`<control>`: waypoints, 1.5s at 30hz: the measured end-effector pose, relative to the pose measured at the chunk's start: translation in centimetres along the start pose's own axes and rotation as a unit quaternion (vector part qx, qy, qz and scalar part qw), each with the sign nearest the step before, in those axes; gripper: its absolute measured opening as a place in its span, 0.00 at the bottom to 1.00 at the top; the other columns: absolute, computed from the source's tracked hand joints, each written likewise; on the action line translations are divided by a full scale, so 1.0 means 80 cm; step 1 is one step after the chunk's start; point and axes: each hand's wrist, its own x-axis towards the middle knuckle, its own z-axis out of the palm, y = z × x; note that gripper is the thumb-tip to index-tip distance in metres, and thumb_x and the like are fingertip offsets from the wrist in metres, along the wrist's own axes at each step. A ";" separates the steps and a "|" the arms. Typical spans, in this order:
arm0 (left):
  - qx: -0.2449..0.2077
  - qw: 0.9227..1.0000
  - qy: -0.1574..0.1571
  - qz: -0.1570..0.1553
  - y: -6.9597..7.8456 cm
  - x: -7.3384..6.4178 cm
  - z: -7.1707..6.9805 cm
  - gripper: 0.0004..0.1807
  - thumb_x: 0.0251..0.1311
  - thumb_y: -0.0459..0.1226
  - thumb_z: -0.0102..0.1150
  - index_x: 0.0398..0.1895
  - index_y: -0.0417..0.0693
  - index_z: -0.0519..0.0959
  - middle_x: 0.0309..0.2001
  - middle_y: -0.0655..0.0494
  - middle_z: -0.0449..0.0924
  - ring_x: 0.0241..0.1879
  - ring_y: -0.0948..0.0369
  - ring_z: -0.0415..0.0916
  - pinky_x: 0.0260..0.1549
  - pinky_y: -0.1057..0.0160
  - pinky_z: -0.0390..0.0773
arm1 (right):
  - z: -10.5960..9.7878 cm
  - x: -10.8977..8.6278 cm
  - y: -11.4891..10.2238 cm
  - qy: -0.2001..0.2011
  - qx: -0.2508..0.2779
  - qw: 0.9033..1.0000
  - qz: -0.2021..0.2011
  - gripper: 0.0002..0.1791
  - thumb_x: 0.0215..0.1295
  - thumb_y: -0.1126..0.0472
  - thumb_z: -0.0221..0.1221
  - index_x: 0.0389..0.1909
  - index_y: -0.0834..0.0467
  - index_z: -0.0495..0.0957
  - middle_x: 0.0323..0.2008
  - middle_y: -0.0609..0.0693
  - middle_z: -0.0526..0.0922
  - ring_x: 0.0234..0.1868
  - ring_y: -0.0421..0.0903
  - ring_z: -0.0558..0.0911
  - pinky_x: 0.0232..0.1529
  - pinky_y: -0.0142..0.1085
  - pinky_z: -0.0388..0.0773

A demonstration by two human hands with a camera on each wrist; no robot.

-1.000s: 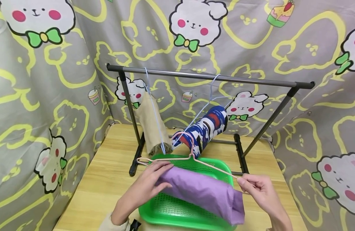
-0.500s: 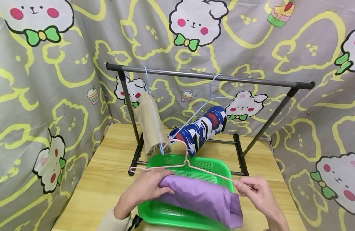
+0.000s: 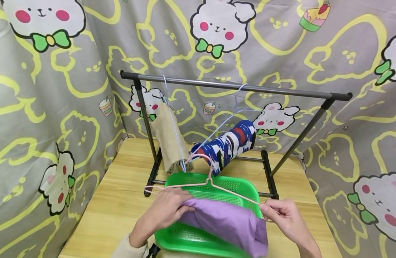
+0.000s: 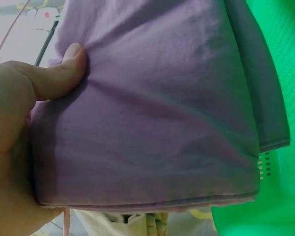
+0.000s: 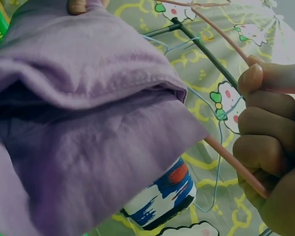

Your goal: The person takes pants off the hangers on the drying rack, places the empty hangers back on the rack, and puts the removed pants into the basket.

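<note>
A folded purple cloth (image 3: 223, 222) hangs over the lower bar of a pink hanger (image 3: 235, 194), above the green basket. My left hand (image 3: 167, 209) is at the cloth's left end and the hanger's left corner. In the left wrist view its thumb (image 4: 71, 69) presses the cloth against the fingers behind, which are mostly hidden. My right hand (image 3: 283, 215) grips the hanger's right end with curled fingers. In the right wrist view the bar runs from that hand (image 5: 270, 128) under the purple cloth (image 5: 103, 142), whose layers gape at this end.
The green basket (image 3: 182, 246) stands on the wooden table (image 3: 101, 211). Behind it is a dark metal rack (image 3: 198, 83). From its rail hang a beige cloth (image 3: 170, 139) and a blue, white and red patterned cloth (image 3: 231, 143) on blue hangers. Printed curtains (image 3: 165, 36) enclose the table.
Both hands have brought the pink hanger and purple cloth slightly lower and to the left. My left thumb now lies closer against the cloth. The rack and hanging cloths have stayed in place.
</note>
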 end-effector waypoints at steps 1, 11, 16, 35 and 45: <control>0.004 1.000 0.005 0.002 0.000 0.000 0.001 0.06 0.64 0.46 0.66 0.40 0.59 0.87 0.37 0.68 0.85 0.40 0.64 0.83 0.45 0.57 0.82 | 0.000 -0.001 -0.001 -0.001 -0.003 1.000 0.003 0.26 0.58 0.91 0.47 0.23 0.55 0.72 0.16 0.47 0.62 0.14 0.41 0.55 0.13 0.24 0.53; 0.037 0.997 0.051 0.032 0.002 -0.001 0.004 0.07 0.60 0.43 0.69 0.41 0.58 0.89 0.38 0.66 0.88 0.40 0.63 0.84 0.45 0.57 0.83 | 0.000 -0.002 -0.018 -0.003 -0.070 0.994 0.087 0.23 0.64 0.86 0.52 0.28 0.54 0.80 0.16 0.47 0.61 0.15 0.42 0.56 0.14 0.25 0.58; 0.044 0.997 0.057 0.030 0.005 -0.002 0.001 0.09 0.58 0.41 0.70 0.42 0.57 0.89 0.40 0.64 0.89 0.42 0.60 0.85 0.44 0.56 0.84 | 0.004 0.001 -0.022 0.008 -0.103 0.992 0.076 0.23 0.63 0.85 0.55 0.27 0.52 0.80 0.15 0.46 0.60 0.14 0.41 0.55 0.13 0.24 0.55; 0.051 0.994 0.086 0.044 0.007 -0.004 0.000 0.12 0.57 0.38 0.70 0.45 0.54 0.89 0.44 0.59 0.89 0.46 0.56 0.87 0.46 0.54 0.85 | 0.022 0.017 -0.031 0.009 -0.154 0.986 0.056 0.23 0.60 0.83 0.60 0.27 0.48 0.81 0.14 0.44 0.60 0.15 0.32 0.55 0.13 0.22 0.55; 0.078 0.990 0.102 0.052 0.014 -0.007 0.002 0.13 0.50 0.34 0.70 0.41 0.55 0.88 0.41 0.61 0.89 0.42 0.58 0.87 0.38 0.57 0.85 | 0.035 0.014 -0.016 0.002 -0.195 0.979 0.051 0.22 0.61 0.78 0.64 0.28 0.44 0.82 0.15 0.37 0.68 0.21 0.22 0.57 0.14 0.21 0.56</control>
